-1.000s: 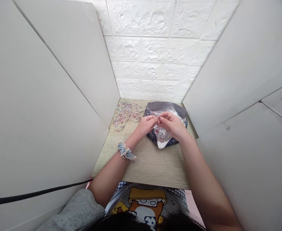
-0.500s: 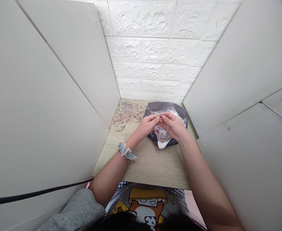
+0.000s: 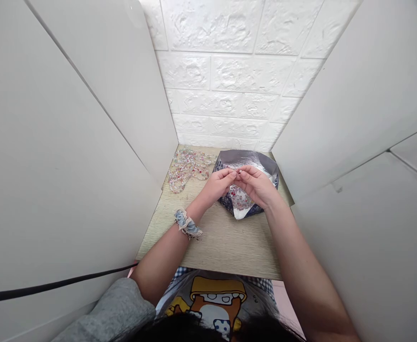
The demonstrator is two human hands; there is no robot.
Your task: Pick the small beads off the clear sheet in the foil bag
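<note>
Both hands meet above a silver-lined bag (image 3: 265, 164) that is folded open on the table. My left hand (image 3: 220, 184) is closed in a pinch, thumb against fingers. My right hand (image 3: 257, 185) also pinches, and a tiny pale bead (image 3: 240, 172) shows at its fingertips. What the left fingertips grip is too small to make out. Below the hands, a heap of small red, pink and clear beads (image 3: 242, 199) lies in the bag. Left of the bag, long strings of multicoloured beads (image 3: 189, 171) lie in loose loops on the tabletop.
The narrow wooden table (image 3: 226, 249) runs back to a white brick-patterned wall (image 3: 226, 71). Pale panels close in on the left (image 3: 69, 156) and the right (image 3: 351, 156). A black cord (image 3: 59, 283) crosses at the lower left. A scrunchie (image 3: 187, 224) circles my left wrist.
The hands stay nearly in place over the bag, with only a slight shift at the fingertips. The view has tilted very slightly.
</note>
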